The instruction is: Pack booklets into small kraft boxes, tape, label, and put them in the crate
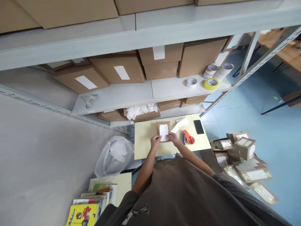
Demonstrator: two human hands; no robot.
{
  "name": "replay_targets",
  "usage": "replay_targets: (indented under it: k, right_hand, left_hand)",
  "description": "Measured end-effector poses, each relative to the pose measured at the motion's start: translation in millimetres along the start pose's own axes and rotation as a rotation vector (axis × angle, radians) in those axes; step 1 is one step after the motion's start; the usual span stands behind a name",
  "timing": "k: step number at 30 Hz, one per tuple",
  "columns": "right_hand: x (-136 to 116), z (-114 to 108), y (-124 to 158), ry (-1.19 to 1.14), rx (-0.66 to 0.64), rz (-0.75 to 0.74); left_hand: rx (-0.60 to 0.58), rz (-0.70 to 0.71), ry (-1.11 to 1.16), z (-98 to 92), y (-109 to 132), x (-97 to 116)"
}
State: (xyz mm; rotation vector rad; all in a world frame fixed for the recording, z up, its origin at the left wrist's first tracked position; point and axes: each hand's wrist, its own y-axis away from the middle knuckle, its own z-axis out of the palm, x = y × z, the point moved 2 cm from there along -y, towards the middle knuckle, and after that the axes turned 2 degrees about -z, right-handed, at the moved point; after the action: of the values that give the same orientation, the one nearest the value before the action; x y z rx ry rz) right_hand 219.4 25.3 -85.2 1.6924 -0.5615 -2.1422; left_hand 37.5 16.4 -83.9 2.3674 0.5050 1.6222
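A small brown cardboard box (pixel 166 123) lies on the pale yellow table, with a white label (pixel 164 130) on its upper face. My left hand (pixel 155 142) pinches the label's lower left corner. At the lower right edge, the fingers of my right hand (pixel 173 137) are closed on the same label. Whether the label is stuck down cannot be made out. Just right of the box is a strip of white labels (pixel 180 124). An orange and blue tape dispenser (pixel 187 137) sits nearer to me on that side, and a black phone (pixel 198 126) lies beyond it.
A metal shelf (pixel 131 95) with cartons and tape rolls (pixel 211 83) stands behind the table (pixel 145 150). Packed parcels (pixel 251 169) are piled on the floor at right. Left are a clear plastic bag (pixel 114 153) and stacked books (pixel 91 204).
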Motion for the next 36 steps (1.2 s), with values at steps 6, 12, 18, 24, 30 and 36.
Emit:
replay_targets:
  k: [6,12,18,24,30,36]
  right_hand:
    - [25.0,7.7,-23.5,0.291,0.103,0.063]
    - [31.5,28.4,-33.5,0.664,0.22,0.025]
    - [35.1,37.5,-38.0,0.776,0.305,0.056]
    - [41.2,39.0,-42.8,0.874,0.369,0.084]
    - [41.8,40.5,-44.0,0.872,0.427,0.104]
    - [34.1,46.2,-45.9,0.955,0.421,0.107]
  left_hand:
    - [0.132,-0.131,-0.219,-2.9,3.8,-17.2]
    - [0.118,-0.214,-0.439,-14.2,-9.9,-21.4]
    - [0.045,-0.228,-0.489,-14.3,-26.2,-24.2]
    - [0.014,-0.173,-0.512,-12.2,-35.4,-30.6]
    - [-0.015,-0.173,-0.522,-11.1,-39.8,-32.3]
    - [-0.093,-0.165,-0.578,-13.2,-45.7,-27.6]
